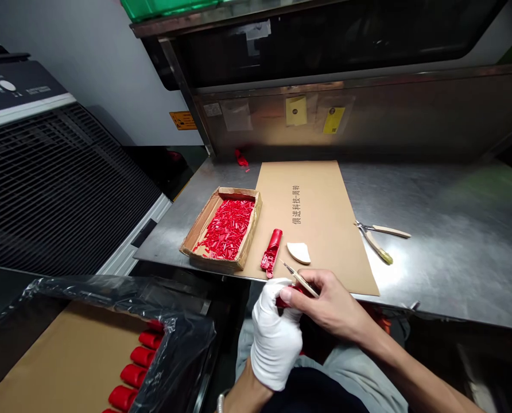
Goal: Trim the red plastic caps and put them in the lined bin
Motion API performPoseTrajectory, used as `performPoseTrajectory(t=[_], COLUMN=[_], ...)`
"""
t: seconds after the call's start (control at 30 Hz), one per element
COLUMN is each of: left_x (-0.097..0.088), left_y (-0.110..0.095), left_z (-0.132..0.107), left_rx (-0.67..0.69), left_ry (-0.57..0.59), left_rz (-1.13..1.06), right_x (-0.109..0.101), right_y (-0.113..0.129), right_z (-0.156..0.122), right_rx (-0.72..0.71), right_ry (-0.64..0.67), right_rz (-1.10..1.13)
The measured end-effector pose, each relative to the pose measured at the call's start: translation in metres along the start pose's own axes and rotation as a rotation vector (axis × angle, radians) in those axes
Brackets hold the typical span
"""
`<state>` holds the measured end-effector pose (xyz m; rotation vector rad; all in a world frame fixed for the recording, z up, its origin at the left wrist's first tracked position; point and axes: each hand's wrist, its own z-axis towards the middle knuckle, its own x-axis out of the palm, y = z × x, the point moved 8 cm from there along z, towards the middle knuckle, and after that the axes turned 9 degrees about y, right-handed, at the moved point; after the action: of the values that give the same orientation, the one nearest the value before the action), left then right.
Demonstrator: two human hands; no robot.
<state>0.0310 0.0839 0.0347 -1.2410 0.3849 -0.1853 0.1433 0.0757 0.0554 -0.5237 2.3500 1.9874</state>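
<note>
My left hand [277, 338], in a white glove, is closed around a red plastic part [289, 296], mostly hidden by the fingers. My bare right hand [331, 301] grips a thin craft knife [301, 279] with a pale handle, its narrow tip pointing up and left. The right thumb also rests against the red part. Just beyond the hands, a long red plastic housing [272, 252] lies on the cardboard sheet [316, 212]. To its right is a white, curved flat piece [299, 253].
A cardboard tray [249, 244] of small red scraps stands left on the metal table [445, 264]. Cutting pliers [379, 235] lie right. Lower left, a plastic-lined box [88, 344] holds several red parts [133, 376]. A dark grille [58, 189] stands left.
</note>
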Motion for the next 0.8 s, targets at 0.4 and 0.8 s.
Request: performPoseTrajectory(t=[0.4, 0.8], left_x=[-0.008, -0.004], left_y=[-0.014, 0.001], left_z=[0.016, 0.024], left_rx=[-0.251, -0.429], left_ry=[0.222, 0.029], left_rz=[-0.313, -1.048], right_x=[-0.119, -0.073], right_y=[-0.022, -0.036], right_z=[0.029, 0.042], right_rx=[0.090, -0.126], right_ry=[-0.397, -0.257], right_rz=[-0.602, -1.006])
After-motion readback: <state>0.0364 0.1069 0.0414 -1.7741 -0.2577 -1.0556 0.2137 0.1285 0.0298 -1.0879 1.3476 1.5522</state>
